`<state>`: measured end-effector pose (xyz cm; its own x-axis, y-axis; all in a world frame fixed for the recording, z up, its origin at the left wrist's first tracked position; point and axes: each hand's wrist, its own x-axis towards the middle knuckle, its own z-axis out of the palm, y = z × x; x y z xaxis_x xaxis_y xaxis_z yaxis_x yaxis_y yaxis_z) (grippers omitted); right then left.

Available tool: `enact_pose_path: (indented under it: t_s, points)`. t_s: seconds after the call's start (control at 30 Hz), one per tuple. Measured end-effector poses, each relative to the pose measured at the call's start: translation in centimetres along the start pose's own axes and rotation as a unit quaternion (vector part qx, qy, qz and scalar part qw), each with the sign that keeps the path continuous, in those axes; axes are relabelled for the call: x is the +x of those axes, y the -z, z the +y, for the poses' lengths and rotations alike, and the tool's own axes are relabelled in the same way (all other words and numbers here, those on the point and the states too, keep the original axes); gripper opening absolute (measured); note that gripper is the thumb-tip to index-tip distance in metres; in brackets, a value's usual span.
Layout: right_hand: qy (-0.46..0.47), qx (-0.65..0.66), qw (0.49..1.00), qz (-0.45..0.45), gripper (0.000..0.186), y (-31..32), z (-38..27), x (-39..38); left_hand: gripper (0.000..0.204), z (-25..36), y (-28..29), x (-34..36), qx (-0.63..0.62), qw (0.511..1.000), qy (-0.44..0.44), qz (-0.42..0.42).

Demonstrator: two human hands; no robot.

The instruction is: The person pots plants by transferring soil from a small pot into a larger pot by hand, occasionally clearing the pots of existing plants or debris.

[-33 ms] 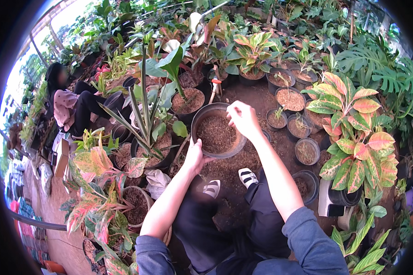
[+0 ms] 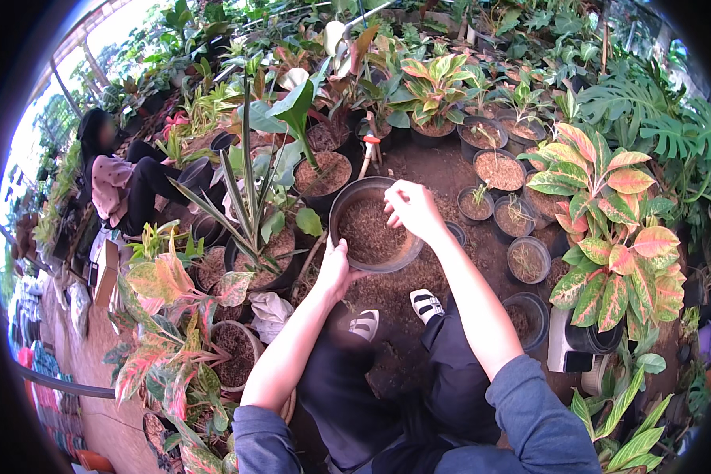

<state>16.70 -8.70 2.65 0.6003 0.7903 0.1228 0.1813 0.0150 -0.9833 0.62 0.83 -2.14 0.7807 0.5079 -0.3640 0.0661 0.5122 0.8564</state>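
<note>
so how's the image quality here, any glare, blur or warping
Head view: soft, even daylight on the soil-filled pot and both hands, left hand and right hand, no hard shadows; sky at upper left blown out white; fisheye bends the edges into a black rim; centre sharp, edges softer.

No change to note — same instant, shown at two sizes. Left hand [image 2: 336, 268] on the near rim of the dark round pot [image 2: 347, 197] of brown soil, as before. Right hand [image 2: 413, 209] over the pot's right edge, fingers curled, exactly as earlier. No shift among the surrounding small pots [image 2: 528, 259] — all unmoved.
</note>
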Motion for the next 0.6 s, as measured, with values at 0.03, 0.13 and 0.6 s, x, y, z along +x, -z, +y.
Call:
enact_pose_path:
  t_s: [0.03,0.13,0.6]
  points:
    - [-0.039,-0.014,0.999,-0.035,0.020,-0.2,0.9,0.3,0.041,0.1,-0.3,-0.2,0.014,1.000,-0.006,0.003]
    - [-0.177,-0.031,0.977,-0.117,0.023,-0.8,3.6,1.2,0.039,0.5,-1.7,-1.0,0.048,0.998,-0.028,0.008]
    - [-0.136,0.197,0.969,-0.067,0.018,-2.4,5.1,3.0,0.040,0.1,-1.7,-0.3,0.011,1.000,0.000,-0.008]
